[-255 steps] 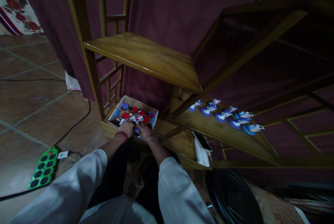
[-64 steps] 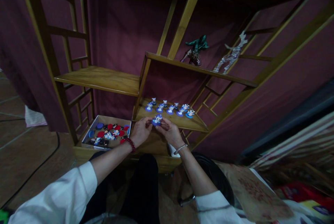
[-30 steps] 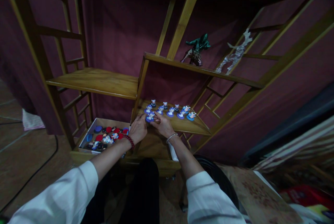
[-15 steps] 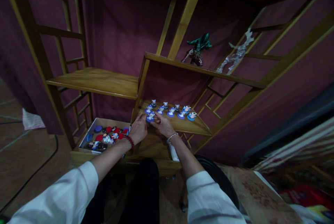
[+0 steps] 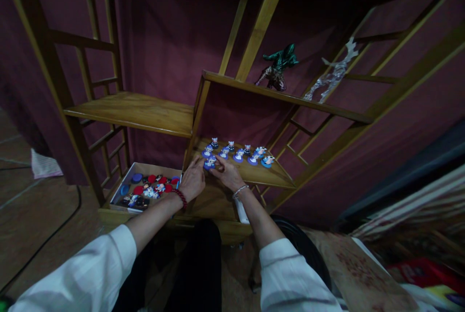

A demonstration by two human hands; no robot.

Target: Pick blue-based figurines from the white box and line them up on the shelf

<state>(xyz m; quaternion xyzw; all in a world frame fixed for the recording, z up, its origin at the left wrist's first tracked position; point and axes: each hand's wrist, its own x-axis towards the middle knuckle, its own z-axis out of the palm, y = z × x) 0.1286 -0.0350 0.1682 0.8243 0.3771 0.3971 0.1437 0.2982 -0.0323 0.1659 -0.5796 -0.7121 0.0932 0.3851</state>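
A small purple-based figurine (image 5: 209,162) stands at the front left of the lower shelf (image 5: 254,173). My left hand (image 5: 193,177), with a red bead bracelet, has its fingertips at the figurine's left side. From the right, my right hand (image 5: 227,174), wearing a silver bracelet, touches the same figurine with its fingers. Behind and to the right stand several more figurines, among them a purple-based one (image 5: 239,155), a blue-based one (image 5: 268,161) and a dark one (image 5: 214,143) in the back row.
An open box (image 5: 119,202) of loose figurines with red and blue bases sits at the lower left. A green figure (image 5: 280,66) and a clear figure (image 5: 332,77) stand on the upper shelf (image 5: 261,90). Wooden posts frame both sides.
The view has shifted very slightly. Both hands remain at the same figurine, and no object has visibly moved on the shelf.
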